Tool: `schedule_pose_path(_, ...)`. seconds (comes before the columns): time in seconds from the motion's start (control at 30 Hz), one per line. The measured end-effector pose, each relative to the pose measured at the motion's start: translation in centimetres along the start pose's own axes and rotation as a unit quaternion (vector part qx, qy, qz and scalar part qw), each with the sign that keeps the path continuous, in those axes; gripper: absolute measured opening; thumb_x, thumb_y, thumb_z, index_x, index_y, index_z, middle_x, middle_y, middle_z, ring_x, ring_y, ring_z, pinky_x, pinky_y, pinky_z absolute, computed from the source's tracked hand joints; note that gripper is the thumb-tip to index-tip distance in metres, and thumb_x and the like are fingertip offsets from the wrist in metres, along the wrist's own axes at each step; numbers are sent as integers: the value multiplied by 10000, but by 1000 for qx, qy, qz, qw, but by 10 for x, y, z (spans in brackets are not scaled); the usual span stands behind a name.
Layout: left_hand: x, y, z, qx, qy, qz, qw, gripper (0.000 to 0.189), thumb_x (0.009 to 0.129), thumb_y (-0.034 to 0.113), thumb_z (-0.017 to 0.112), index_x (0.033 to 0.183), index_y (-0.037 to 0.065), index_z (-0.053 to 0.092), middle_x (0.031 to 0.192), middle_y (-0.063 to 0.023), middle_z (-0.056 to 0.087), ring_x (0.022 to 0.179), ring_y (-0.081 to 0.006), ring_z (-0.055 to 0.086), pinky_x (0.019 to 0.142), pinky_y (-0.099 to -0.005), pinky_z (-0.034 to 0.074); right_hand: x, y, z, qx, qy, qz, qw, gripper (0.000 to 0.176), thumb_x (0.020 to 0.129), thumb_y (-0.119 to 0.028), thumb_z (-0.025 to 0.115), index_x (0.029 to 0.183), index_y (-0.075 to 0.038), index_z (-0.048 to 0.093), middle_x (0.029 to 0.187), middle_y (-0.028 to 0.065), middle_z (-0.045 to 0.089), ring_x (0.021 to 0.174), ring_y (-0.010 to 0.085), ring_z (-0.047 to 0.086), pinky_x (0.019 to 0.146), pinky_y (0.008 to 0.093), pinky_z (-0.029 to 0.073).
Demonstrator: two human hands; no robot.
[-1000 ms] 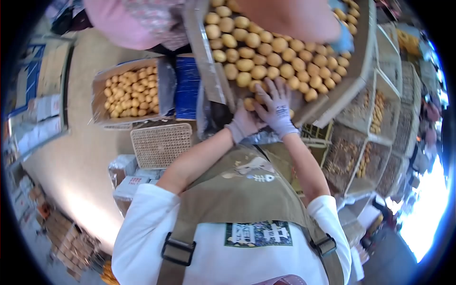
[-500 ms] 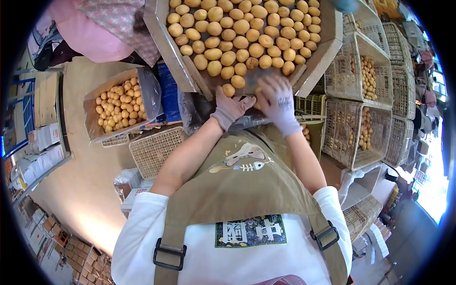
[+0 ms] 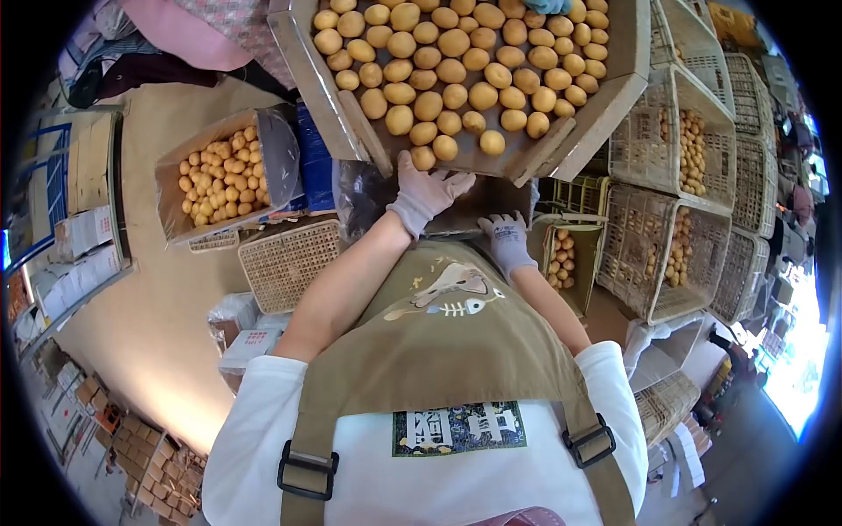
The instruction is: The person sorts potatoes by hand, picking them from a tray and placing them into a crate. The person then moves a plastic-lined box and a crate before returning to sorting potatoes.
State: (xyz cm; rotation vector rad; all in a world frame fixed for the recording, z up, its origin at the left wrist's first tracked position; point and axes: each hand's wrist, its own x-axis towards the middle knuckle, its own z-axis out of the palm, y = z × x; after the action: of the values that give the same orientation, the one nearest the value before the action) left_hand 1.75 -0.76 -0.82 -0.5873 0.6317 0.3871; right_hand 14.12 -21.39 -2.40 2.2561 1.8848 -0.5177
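Observation:
Many round yellow-brown potatoes (image 3: 482, 95) lie on a sorting tray (image 3: 605, 118) with raised sides. My left hand (image 3: 425, 195), in a light glove, is at the tray's front opening with thumb and fingers apart. Its thumb side is beside a potato (image 3: 423, 158) at the lip, and no potato shows in its grip. Below the opening sits a plastic-lined box (image 3: 465, 219), its inside mostly dark. My right hand (image 3: 507, 238), gloved too, is over the box's near edge with fingers stretched out and apart; the fingertips are partly in shadow.
On the left stands a lined carton of potatoes (image 3: 226, 180), with an upturned crate (image 3: 289, 263) near it. Stacked plastic crates (image 3: 671, 184), some holding potatoes, line the right. Another person's blue glove (image 3: 548, 5) shows at the tray's far edge.
My right hand has drawn back from the tray opening, down to the box's near edge. Some potatoes near the opening are gone or shifted. My left hand stays almost in place.

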Motion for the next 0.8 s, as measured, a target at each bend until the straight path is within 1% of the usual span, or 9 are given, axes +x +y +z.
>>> schedule_pose_path(0.3, -10, -7, 10, 58, 22, 44, 997, 796, 901, 653, 400, 1530, 186, 262, 1600, -109, 212, 1474, -373, 208, 1119, -704, 219, -14, -1, -17, 79, -105, 36, 991, 295, 875, -217, 620, 1168, -209, 654, 1045, 79, 662, 1026, 281, 616, 902, 447, 442)
schedule_pose_path(0.37, -8, -7, 6, 105, -10, 56, 993, 829, 877, 666, 420, 1529, 181, 257, 1590, -109, 250, 1462, -343, 252, 1124, -679, 239, 2, -11, -58, 215, 67, -28, 974, 311, 876, -218, 625, 1182, -169, 649, 1082, 82, 666, 1041, 291, 615, 923, 439, 442)
schedule_pose_path(0.43, -1, -8, 1, 160, -50, 66, 984, 871, 848, 700, 425, 1529, 183, 254, 1590, -102, 247, 1449, -348, 282, 1115, -661, 264, 33, -20, -125, 253, 79, -83, 961, 349, 827, -116, 655, 1175, -133, 646, 1141, 91, 663, 1013, 310, 632, 859, 418, 492)
schedule_pose_path(0.47, 1, -9, 0, 176, -66, 67, 980, 881, 842, 713, 421, 1529, 187, 253, 1591, -96, 246, 1444, -348, 295, 1110, -653, 276, 47, -17, -134, 200, 269, -123, 934, 364, 808, -93, 662, 1170, -131, 646, 1127, 102, 665, 982, 313, 641, 813, 421, 504)
schedule_pose_path(0.53, 1, -9, 0, 162, -74, 48, 983, 857, 861, 722, 391, 1532, 207, 252, 1597, -80, 244, 1435, -343, 313, 1095, -642, 297, 86, -6, -164, 164, 355, -47, 919, 401, 801, -123, 677, 1199, -97, 631, 1264, 134, 592, 1131, 352, 573, 954, 476, 442)
schedule_pose_path(0.57, 0, -9, -1, 154, -77, 41, 984, 845, 871, 727, 376, 1533, 217, 252, 1600, -72, 243, 1431, -340, 322, 1088, -636, 308, 102, -4, -177, 127, 339, 23, 932, 485, 826, -241, 671, 1297, -159, 589, 1351, 159, 519, 1284, 401, 460, 1057, 557, 352)
schedule_pose_path(0.67, 4, -4, -9, 167, 7, 33, 985, 669, 902, 664, 413, 1404, 224, 444, 1441, -45, 463, 1276, -292, 490, 1001, -561, 410, 111, -10, -159, -24, 62, -5, 998, 643, 824, -481, 658, 1426, -347, 476, 1579, 99, 299, 1422, 463, 262, 1076, 690, 229)
schedule_pose_path(0.73, -12, -5, 9, 207, 94, 29, 973, 412, 943, 516, 472, 1200, 215, 586, 1226, -12, 610, 1114, -220, 577, 920, -428, 479, 106, 7, -152, 6, 90, -66, 994, 511, 825, -431, 664, 1319, -319, 597, 1531, 66, 403, 1380, 399, 365, 1103, 653, 201)
schedule_pose_path(0.8, -3, 3, -12, 235, 71, 47, 968, 317, 954, 440, 494, 1147, 212, 598, 1195, -6, 621, 1096, -202, 580, 895, -389, 487, 111, 8, -155, 29, 111, -30, 993, 364, 817, -356, 677, 1175, -296, 696, 1399, 86, 541, 1304, 343, 466, 1109, 610, 224)
